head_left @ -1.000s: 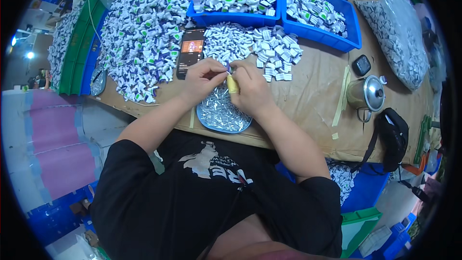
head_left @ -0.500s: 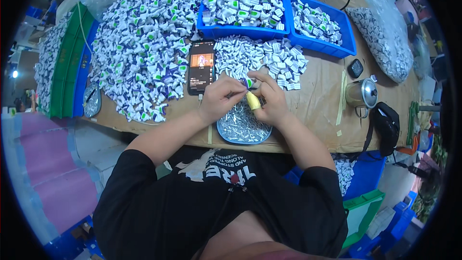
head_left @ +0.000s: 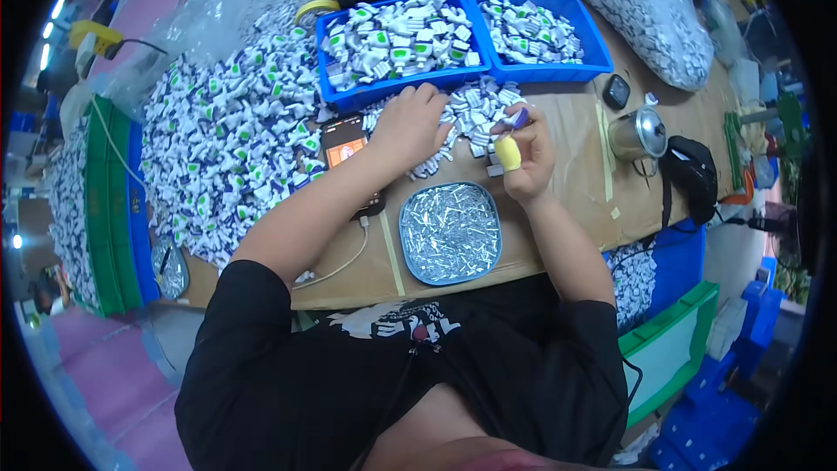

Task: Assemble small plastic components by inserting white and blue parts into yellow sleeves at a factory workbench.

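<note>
My left hand (head_left: 408,129) is over the pile of small white plastic pieces (head_left: 478,112), just in front of a blue bin. Its fingers are bent and the thumb stands apart; the fingertips are partly hidden among the pieces. To the right, my right hand (head_left: 534,157) is closed on a small white-and-purple plastic part (head_left: 518,119), pinched near the fingertips. A yellow cover (head_left: 507,154) wraps one digit of that hand. Between my forearms sits a rounded blue tray (head_left: 404,249) full of small silvery metal pins (head_left: 452,231).
Two blue bins (head_left: 475,44) of white-green parts stand at the back. A large heap of similar parts (head_left: 231,135) spreads at left. My left forearm partly covers a phone (head_left: 342,141) with a cable. A lidded metal mug (head_left: 629,135) and black pouch (head_left: 690,170) are at right.
My hands, together above the pin tray before, have parted. The left moved forward to the white pile; the right moved right with a part. The view has shifted, and the tray is uncovered.
</note>
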Available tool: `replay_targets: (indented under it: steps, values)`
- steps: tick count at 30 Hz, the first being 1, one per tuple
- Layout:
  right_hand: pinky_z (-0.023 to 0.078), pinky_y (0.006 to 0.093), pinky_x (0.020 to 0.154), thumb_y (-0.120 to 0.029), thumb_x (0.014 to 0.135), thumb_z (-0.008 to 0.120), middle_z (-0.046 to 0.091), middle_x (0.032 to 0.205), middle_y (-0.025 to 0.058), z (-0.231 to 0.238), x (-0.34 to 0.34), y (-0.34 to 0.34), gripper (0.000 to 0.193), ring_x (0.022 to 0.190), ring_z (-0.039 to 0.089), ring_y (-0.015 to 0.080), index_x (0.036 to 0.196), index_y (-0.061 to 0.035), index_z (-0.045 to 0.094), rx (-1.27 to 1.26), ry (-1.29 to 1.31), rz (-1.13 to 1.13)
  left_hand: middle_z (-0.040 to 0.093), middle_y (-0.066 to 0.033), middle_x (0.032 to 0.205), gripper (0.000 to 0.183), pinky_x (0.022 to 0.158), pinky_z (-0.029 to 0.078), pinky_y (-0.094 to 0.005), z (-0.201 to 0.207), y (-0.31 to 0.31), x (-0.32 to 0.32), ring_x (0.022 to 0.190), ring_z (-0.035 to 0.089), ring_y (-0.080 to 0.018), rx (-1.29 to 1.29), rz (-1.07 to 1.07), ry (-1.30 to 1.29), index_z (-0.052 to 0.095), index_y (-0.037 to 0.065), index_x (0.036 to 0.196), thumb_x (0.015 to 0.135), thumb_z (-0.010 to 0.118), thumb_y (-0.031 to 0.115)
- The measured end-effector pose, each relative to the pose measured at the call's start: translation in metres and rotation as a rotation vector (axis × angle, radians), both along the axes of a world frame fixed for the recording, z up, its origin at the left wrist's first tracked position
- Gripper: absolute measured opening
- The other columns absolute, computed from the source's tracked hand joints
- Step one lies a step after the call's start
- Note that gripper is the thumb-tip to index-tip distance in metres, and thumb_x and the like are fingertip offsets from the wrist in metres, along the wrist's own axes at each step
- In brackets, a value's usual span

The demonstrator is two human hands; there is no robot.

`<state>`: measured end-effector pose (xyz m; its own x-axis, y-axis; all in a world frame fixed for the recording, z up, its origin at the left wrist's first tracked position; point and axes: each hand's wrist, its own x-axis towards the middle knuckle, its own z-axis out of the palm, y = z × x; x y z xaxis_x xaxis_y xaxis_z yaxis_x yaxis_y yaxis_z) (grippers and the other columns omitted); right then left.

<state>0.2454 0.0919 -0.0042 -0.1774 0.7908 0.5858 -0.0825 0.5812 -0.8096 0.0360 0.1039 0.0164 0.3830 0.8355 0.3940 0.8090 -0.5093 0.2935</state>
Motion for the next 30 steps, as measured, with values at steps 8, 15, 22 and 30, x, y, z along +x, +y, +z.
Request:
replay_targets:
  steps: [8,15,22,30]
  values:
    - [0.044,0.0316,0.085,0.0,0.078,0.051,0.047,0.116,0.0151,-0.007,0.034,-0.039,0.012,0.091,0.056,0.0185,0.09,-0.0018,0.05,-0.144,0.072,-0.18,0.064,-0.0144,0.09,0.035,0.074,0.051,-0.0423,-0.004,0.016,0.01,0.085,0.063,-0.0313,-0.32,0.201,0.144,0.065,0.003,0.089,0.076,0.068,0.035]
    - [0.039,0.0264,0.088,0.008,0.076,0.055,0.047,0.115,0.0138,-0.036,0.062,-0.059,0.015,0.099,0.05,0.0166,0.088,0.0001,0.051,-0.311,0.062,-0.248,0.065,-0.0127,0.084,0.028,0.069,0.051,-0.0426,-0.004,0.013,0.024,0.081,0.064,-0.0289,-0.226,0.259,0.241,0.065,0.004,0.083,0.075,0.067,0.031]
    - [0.039,0.0274,0.089,0.008,0.074,0.055,0.047,0.113,0.0134,-0.047,0.063,-0.053,0.016,0.099,0.05,0.0183,0.087,-0.0001,0.052,-0.345,0.118,-0.25,0.065,-0.0132,0.071,0.021,0.063,0.051,-0.0411,-0.01,0.005,0.027,0.068,0.065,-0.0287,-0.088,0.3,0.212,0.063,0.005,0.077,0.077,0.065,0.026]
    - [0.042,0.0257,0.084,0.007,0.076,0.059,0.048,0.11,0.0127,-0.036,0.058,-0.052,0.013,0.095,0.052,0.0166,0.086,0.0005,0.052,-0.338,0.129,-0.215,0.063,-0.0132,0.069,0.02,0.063,0.05,-0.0388,-0.005,0.001,0.021,0.068,0.064,-0.0279,-0.021,0.278,0.14,0.061,0.004,0.073,0.078,0.065,0.022]
